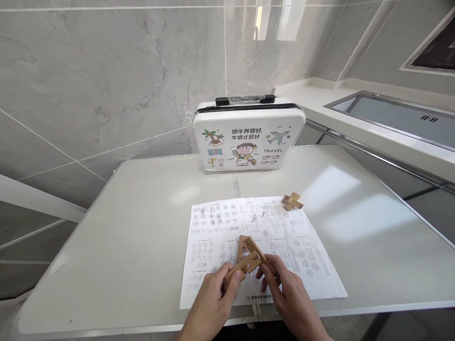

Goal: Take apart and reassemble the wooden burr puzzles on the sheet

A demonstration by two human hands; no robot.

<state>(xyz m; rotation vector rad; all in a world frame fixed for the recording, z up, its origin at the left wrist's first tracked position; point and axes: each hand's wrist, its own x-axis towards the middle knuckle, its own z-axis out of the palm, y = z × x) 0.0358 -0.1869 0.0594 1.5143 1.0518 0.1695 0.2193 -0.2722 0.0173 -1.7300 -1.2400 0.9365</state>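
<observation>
- The left hand (213, 298) has its grip clamped, thumb against fingers, on the lower bar of a wooden puzzle (249, 258).
- The right hand (284, 293) pinches the same puzzle from the opposite end, fingertips closed on its edge.
- The puzzle sits between the two grips, raised just above a printed sheet (220, 227) that lies directly beneath them on the surface (142, 227).
- To my eye, the risk is the loosely joined parts. If either grip twists or slackens, the slotted bar could slide out of the triangular frame and drop onto the sheet.
- The sheet's near edge lies close to the surface's edge under the wrists, so a dragging forearm could push it off.
- Count: two hands and one held puzzle, which looks to have two parts, though I cannot be sure.
- There is also one sheet, and one small wooden cross (293, 202) beyond the right grip, at the sheet's far corner.
- One illustrated case (249, 142) stands upright well beyond both grips.
</observation>
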